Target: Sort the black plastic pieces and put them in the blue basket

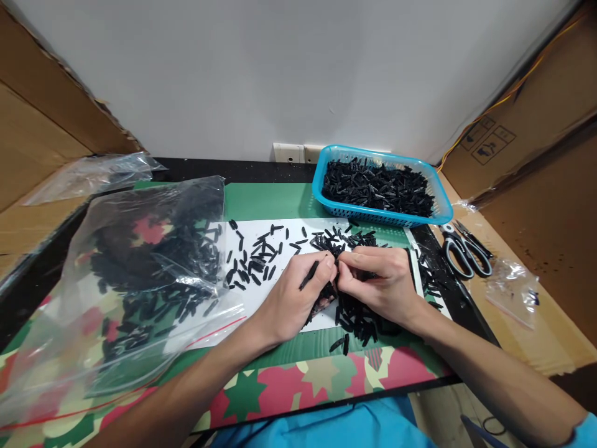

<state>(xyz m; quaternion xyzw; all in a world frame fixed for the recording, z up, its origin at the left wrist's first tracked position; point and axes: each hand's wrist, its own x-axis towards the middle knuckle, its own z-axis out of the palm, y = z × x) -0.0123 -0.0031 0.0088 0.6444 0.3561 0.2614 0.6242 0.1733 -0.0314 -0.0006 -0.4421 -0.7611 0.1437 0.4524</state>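
My left hand [298,289] is closed, with a small black strip [308,275] sticking out between thumb and forefinger. More dark pieces show under its curled fingers. Fingertip to fingertip with it, my right hand [380,280] is pinched closed; what sits between its fingertips is too small and hidden to make out. Beneath both hands lies a pile of black strips [357,317], spread over a white sheet [252,233]. Loose strips [261,255] are scattered on the sheet to the left of my hands.
A blue plastic basket [448,211] full of black strips stands at the back right. On the left lies a large clear zip bag [79,249] containing more strips. Scissors [466,255] and a small clear bag [513,289] rest at right, beside a cardboard box [536,155].
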